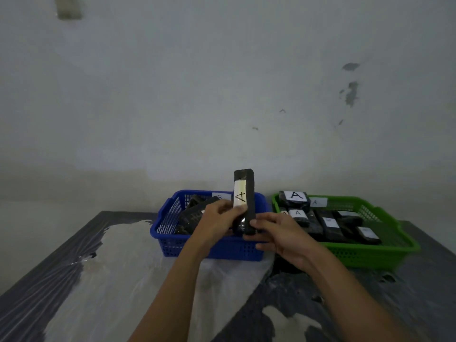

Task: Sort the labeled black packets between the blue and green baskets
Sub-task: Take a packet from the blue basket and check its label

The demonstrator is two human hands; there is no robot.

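Observation:
A black packet [248,191] with a white label reading "A" stands on end above the blue basket [212,250]. My left hand [219,219] grips its lower left side with the thumb on the label. My right hand [278,234] pinches its lower right edge. Several black packets lie in the blue basket behind my left hand. The green basket [370,255] to the right holds several black packets with white labels; two of them [294,197] show an "A".
Both baskets stand at the far edge of a dark table [407,304] covered with crinkled clear plastic sheet [123,280]. A grey wall rises right behind them. A small white label is stuck on the back rim of each basket.

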